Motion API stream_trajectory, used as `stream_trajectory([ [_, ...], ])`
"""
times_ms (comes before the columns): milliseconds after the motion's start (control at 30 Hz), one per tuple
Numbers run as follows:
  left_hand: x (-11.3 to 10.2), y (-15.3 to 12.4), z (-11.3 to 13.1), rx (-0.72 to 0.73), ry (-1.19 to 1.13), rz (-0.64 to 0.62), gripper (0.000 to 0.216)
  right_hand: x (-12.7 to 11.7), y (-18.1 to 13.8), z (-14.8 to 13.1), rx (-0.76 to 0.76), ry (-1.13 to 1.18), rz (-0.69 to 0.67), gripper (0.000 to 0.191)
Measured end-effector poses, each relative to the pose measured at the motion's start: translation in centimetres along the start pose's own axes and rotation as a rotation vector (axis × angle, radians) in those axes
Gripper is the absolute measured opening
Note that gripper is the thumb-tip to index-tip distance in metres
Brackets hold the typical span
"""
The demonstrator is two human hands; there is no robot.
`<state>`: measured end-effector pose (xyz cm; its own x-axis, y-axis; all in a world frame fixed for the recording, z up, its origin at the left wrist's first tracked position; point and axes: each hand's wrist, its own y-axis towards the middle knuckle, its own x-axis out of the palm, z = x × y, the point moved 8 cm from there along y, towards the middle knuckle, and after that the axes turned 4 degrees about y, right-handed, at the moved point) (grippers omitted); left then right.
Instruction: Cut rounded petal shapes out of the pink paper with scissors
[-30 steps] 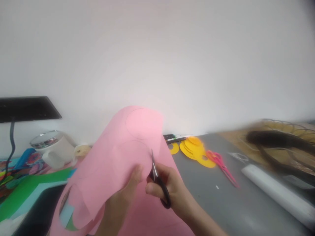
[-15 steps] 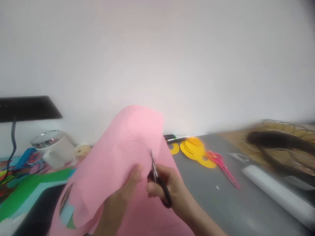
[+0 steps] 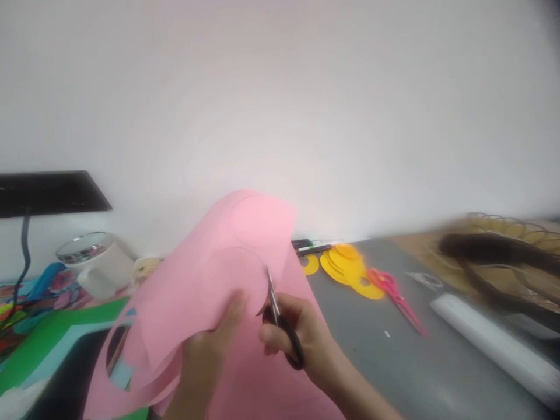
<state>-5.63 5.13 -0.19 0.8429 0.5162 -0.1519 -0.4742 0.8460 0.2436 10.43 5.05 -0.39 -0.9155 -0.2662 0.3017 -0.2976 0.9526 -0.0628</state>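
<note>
A large pink paper sheet (image 3: 210,256) with pencilled circles is held up in front of me, curling over at its top. My left hand (image 3: 216,338) grips its lower edge, thumb on the front and fingers hidden behind. In my right hand (image 3: 297,329) are scissors (image 3: 291,341) with black handles, thumb and fingers in the loops. Their blades are parted at the pink paper, along the right side of a drawn circle. A round hole shows in the sheet's lower left part. More pink paper (image 3: 280,379) lies beneath both hands.
Yellow paper cut-outs (image 3: 345,265) and pink scissors (image 3: 400,300) lie to the right on the grey table (image 3: 363,361). Farther right is a white roll (image 3: 494,350). At left are a white mug (image 3: 102,268) with a shiny lid, green paper (image 3: 56,338) and a dark flat object (image 3: 72,373).
The pink sheet has shifted slightly to the right at its top, and its lower left part has swung. The scissor blades have opened wider. My left hand has moved a little left.
</note>
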Motion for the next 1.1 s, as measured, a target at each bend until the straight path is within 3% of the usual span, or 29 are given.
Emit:
stream_trajectory([
  [133,0.5,-0.3,1.5,-0.048,-0.059,0.007,0.041,0.2,-0.2,0.2,0.019,-0.002,0.030,0.017],
  [267,0.6,-1.2,3.0,-0.087,0.056,0.040,0.034,0.4,-0.1,0.2,0.018,0.012,0.026,0.023],
  [467,0.4,-0.9,2.9,-0.054,0.094,0.006,0.036,0.4,0.2,-0.6,-0.055,0.054,-0.029,0.040],
  [867,0.3,-0.8,2.8,0.079,0.131,0.036,0.059,0.2,0.0,-0.5,-0.081,0.058,-0.073,0.041],
  [1100,0.6,-0.8,4.0,0.060,0.014,-0.003,0.045,0.3,0.1,-0.5,-0.079,0.062,-0.068,0.042],
])
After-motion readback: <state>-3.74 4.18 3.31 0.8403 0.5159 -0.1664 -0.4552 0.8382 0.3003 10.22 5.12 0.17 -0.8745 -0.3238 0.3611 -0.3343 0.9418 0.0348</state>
